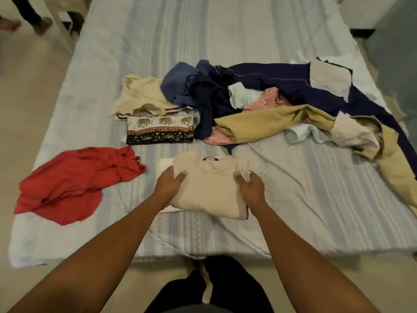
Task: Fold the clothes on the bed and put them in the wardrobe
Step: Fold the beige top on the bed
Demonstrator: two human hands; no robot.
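A folded beige top [209,188] lies near the front edge of the bed [293,199], collar away from me, over a white folded piece. My left hand [170,184] grips its left side, thumb on top and fingers under the edge. My right hand [249,187] grips its right side the same way. A red garment [74,181] lies crumpled at the left. A folded elephant-print cloth [160,129] sits behind the top, with a cream garment [140,93] beyond it. A loose pile of navy, blue, pink and tan clothes [270,105] spreads across the right.
A striped grey-blue sheet covers the bed. Someone's legs and feet [33,19] stand on the floor at the far left, beside a pale piece of furniture [65,21]. My own dark trousers [214,288] show below the bed's front edge.
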